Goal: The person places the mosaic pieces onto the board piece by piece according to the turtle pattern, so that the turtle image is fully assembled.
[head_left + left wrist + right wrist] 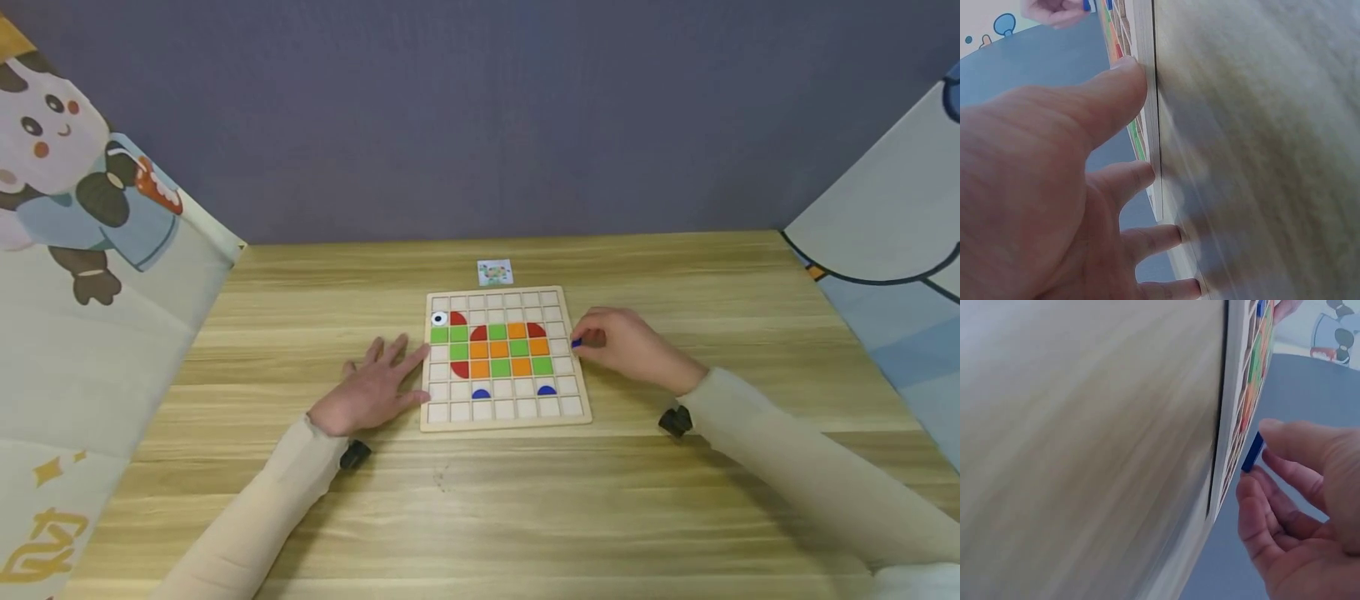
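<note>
A square wooden grid board [506,421] lies on the table, with green, orange, red and blue pieces in its cells and a white eye piece [439,318] at upper left. My right hand [633,346] pinches a small blue piece [1254,452] between thumb and fingertips at the board's right edge. The left hand [371,390] is spread flat, thumb and index fingertip at the left rim, the other fingers on the tabletop. Two blue half-round pieces sit low on the board, the left one [481,393] and the right one [547,390].
A small picture card [495,272] lies just behind the board. The wood-grain table [480,508] meets a dark blue-grey panel [495,125] at the back. Printed cartoon panels stand to the left and right. Each wrist wears a small black device.
</note>
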`<state>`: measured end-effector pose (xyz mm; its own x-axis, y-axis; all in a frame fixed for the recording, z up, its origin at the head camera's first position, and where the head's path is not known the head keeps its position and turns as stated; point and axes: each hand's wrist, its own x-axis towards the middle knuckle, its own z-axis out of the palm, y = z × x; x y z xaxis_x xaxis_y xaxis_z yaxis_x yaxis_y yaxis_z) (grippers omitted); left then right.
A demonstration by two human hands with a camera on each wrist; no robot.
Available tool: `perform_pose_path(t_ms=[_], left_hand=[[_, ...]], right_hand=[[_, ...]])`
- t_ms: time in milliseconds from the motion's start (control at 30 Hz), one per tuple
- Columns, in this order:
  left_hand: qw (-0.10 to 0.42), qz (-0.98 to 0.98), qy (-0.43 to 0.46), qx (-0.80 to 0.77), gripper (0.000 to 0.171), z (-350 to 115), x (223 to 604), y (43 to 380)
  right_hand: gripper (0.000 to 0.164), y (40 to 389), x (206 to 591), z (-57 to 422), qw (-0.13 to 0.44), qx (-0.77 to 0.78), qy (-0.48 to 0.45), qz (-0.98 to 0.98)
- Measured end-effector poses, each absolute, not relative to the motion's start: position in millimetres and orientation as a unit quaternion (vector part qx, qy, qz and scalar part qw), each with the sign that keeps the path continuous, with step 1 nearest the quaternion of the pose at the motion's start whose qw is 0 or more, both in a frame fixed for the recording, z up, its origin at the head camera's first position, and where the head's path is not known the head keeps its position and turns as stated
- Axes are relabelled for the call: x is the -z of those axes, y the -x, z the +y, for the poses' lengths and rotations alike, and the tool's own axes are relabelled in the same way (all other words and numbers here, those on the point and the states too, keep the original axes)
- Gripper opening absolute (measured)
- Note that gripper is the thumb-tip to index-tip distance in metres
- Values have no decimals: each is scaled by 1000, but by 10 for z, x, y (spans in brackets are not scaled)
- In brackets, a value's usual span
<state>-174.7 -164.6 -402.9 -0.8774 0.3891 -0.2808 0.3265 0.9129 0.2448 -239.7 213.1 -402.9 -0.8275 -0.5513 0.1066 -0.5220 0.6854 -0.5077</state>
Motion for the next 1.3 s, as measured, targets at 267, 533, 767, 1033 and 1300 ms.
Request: perform_pose_path(t_ms=[267, 533, 767, 1033, 1300], left_hand=[[167, 964, -186, -96, 72, -1638, 4023, 1754], [165, 964, -188, -94, 72, -1635, 4004, 1754], [168, 964, -185, -94, 71, -1637, 3995, 1756], [163, 965, -186, -93, 71, -1638, 4006, 1756], [161, 964, -190, -90, 71, -1642, 4023, 1755]], right_hand=[[12, 2507, 4076, 1872, 55, 256, 247, 933], [12, 2513, 4047, 1850, 88, 257, 230, 935], [6, 2528, 4052, 1866, 89, 260, 238, 932], [6, 2541, 4076, 1850, 85, 272, 242, 927], [9, 2578, 4076, 1921, 77, 272, 253, 925]])
